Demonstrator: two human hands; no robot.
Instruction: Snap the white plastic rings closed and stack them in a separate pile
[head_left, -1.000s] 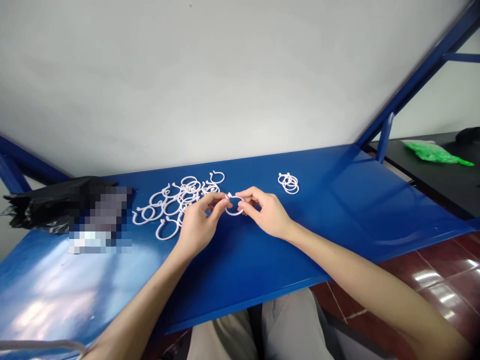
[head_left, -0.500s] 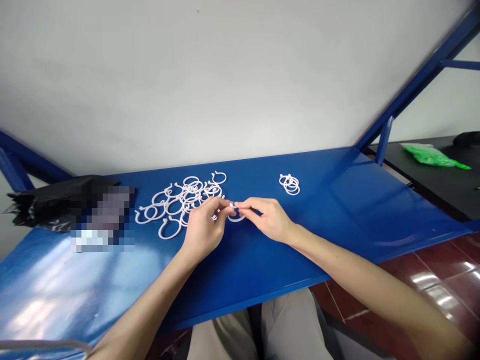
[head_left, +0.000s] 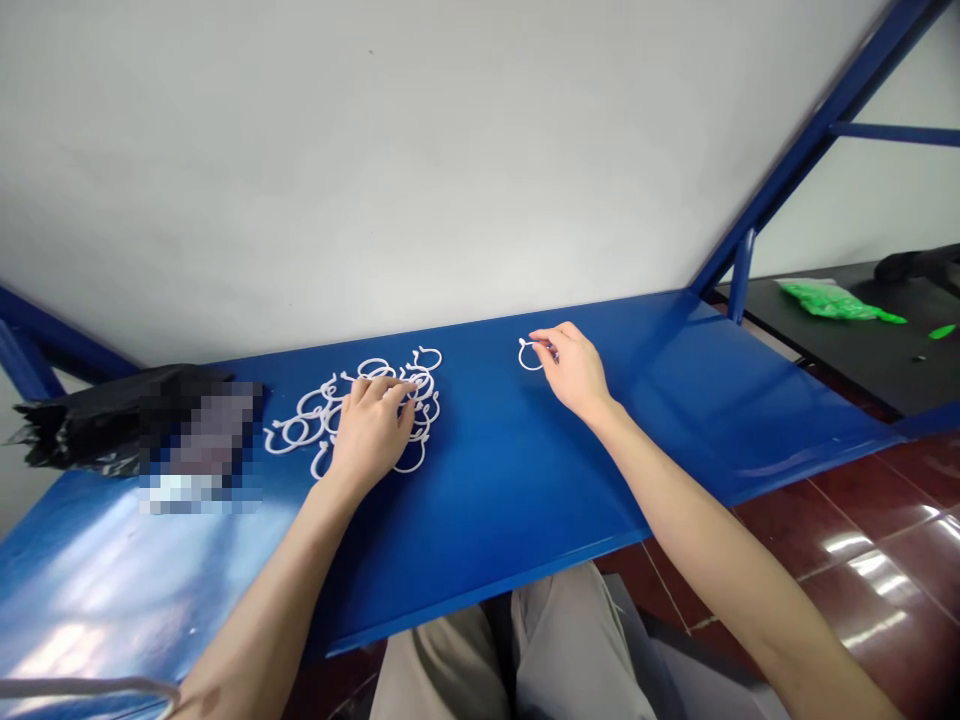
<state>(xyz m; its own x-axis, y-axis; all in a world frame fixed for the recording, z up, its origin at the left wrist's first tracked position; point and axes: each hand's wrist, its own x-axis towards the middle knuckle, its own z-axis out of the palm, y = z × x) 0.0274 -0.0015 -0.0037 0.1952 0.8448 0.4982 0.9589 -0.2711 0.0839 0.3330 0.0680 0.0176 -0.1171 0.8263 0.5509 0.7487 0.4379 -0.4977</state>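
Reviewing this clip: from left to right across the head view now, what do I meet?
Black plastic bag → left hand over white rings → single white ring → right hand → green packet.

White open rings (head_left: 424, 392), loosely heaped (some overlapping)

A plain pale wall (head_left: 450, 150) fills twelve o'clock, behind a glossy blue table (head_left: 495, 510). A blue frame (head_left: 810, 140) – probably metal – slants up at two; what looks like a black desk (head_left: 840, 365) stands at three. Red-brown floor tiles (head_left: 795, 535) shine at four – glare (head_left: 71, 640) whitens the table at eight.
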